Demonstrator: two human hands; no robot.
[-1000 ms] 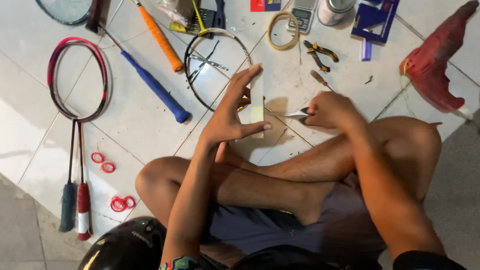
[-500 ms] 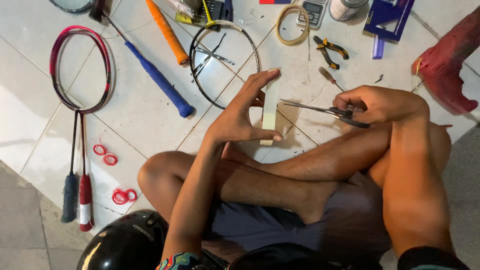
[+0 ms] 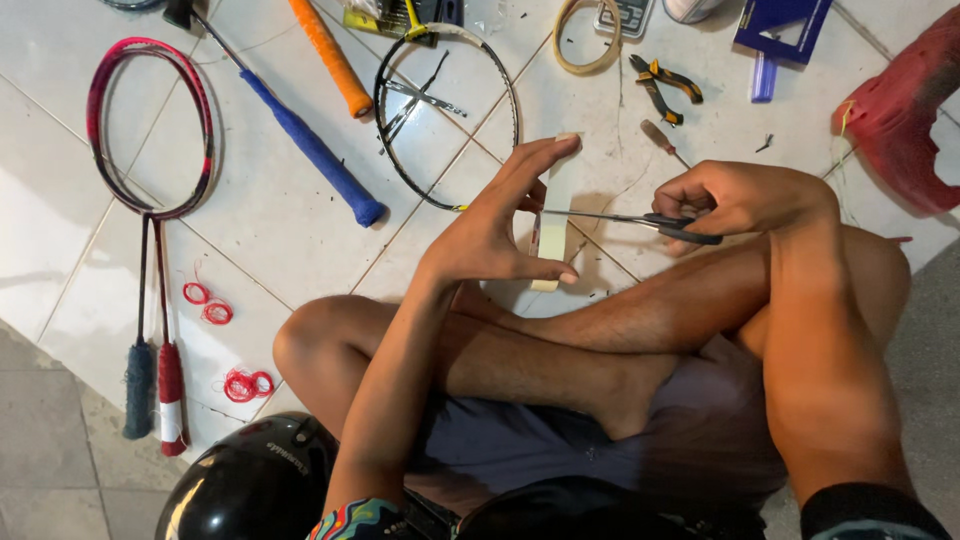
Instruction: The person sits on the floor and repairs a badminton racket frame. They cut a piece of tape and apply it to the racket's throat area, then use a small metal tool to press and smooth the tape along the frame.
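Bare tile (image 3: 300, 250) lies open leftward; racket frame (image 3: 445, 110) and pliers (image 3: 665, 85) crowd ahead.

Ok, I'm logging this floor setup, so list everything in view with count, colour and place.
strip: one, pale cream, stretched between left fingertips
scissors: one, dark handles, blades at the strip
racket frames: two, red-black left, black-white centre
grips: two, blue and orange, top
pliers: one, yellow-black, top
tape ring: one, tan, top
string coils: three, red, left
helmet: one, black, bottom
left hand: holds strip
right hand: holds scissors
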